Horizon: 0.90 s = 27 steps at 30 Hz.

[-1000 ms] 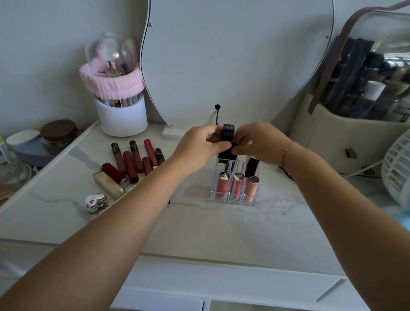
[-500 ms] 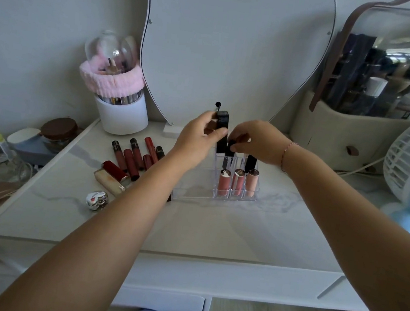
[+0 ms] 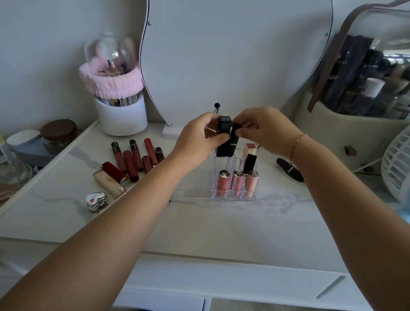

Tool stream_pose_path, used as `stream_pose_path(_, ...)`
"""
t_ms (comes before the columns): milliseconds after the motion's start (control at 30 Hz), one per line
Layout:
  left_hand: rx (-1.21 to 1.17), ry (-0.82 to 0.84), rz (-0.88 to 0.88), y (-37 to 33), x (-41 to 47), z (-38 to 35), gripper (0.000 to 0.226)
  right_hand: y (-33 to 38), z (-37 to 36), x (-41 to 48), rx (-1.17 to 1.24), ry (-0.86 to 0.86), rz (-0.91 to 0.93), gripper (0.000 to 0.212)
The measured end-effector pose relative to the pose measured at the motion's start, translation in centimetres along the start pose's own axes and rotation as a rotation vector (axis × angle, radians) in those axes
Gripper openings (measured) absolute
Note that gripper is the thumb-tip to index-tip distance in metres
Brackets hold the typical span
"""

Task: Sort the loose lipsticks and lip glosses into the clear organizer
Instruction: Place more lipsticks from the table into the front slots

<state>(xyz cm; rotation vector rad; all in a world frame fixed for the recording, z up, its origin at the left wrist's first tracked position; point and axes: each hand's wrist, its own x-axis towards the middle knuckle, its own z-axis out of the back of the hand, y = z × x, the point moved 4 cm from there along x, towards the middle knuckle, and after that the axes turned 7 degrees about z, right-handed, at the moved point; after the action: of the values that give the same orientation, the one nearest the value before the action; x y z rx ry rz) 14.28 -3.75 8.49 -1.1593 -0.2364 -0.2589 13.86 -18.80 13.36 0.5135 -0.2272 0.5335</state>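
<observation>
Clear organizer (image 3: pixel 194 193) sits mid-surface (image 3: pixel 190 230). I count 3 pink glosses (image 3: pixel 237 183) in the front row, w/ 1 short black tube (image 3: pixel 249 163) + 1 pink-gold lipstick (image 3: pixel 249 149) behind. L hand (image 3: pixel 198 139) fingers curl round a square black lipstick (image 3: pixel 223 137); R hand (image 3: pixel 260 131) fingers pinch a round black tube (image 3: pixel 233 140). Both stand upright at the back-left slots. Loose on the left: approx 6 dark-red glosses (image 3: pixel 134 157), 1 red lipstick (image 3: pixel 114 170), 1 beige lipstick (image 3: pixel 108 184).

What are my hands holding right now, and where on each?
The left hand grips a square black lipstick tube around its middle; the right hand pinches a round black lipstick tube near its top.
</observation>
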Motion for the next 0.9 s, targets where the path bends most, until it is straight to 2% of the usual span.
stream_pose_path(133, 0.036, 0.013, 0.049, 0.9, -0.6, -0.4, 0.029, 0.2, 0.1, 0.0, 0.013, -0.02, 0.007, 0.02)
stream_pose_path(267, 0.121, 0.016, 0.108, 2.1, -1.1, -0.5, 0.029, 0.1, -0.7, -0.1, 0.01, 0.047, 0.011, 0.02)
stream_pose_path(500, 0.288, 0.02, 0.082, 2.2, -1.3, -0.4, 0.032, -0.6, -2.0, -0.1, -0.016, 0.114, -0.012, 0.02)
stream_pose_path(733, 0.248, 0.031, 0.079, 1.8, -1.7, -0.3, 0.032, -0.6, -2.3, -0.1, -0.005, 0.117, -0.021, 0.021)
stream_pose_path(800, 0.258, 0.02, 0.071, 1.7, -1.9, -0.1, 0.032, -0.8, -2.0, -0.5, 0.03, 0.093, -0.012, 0.024)
stream_pose_path(900, 0.298, -0.067, 0.009, 1.7, -3.1, 0.8, 0.032, -2.6, 0.1, -1.7, 0.101, -0.088, -0.052, 0.03)
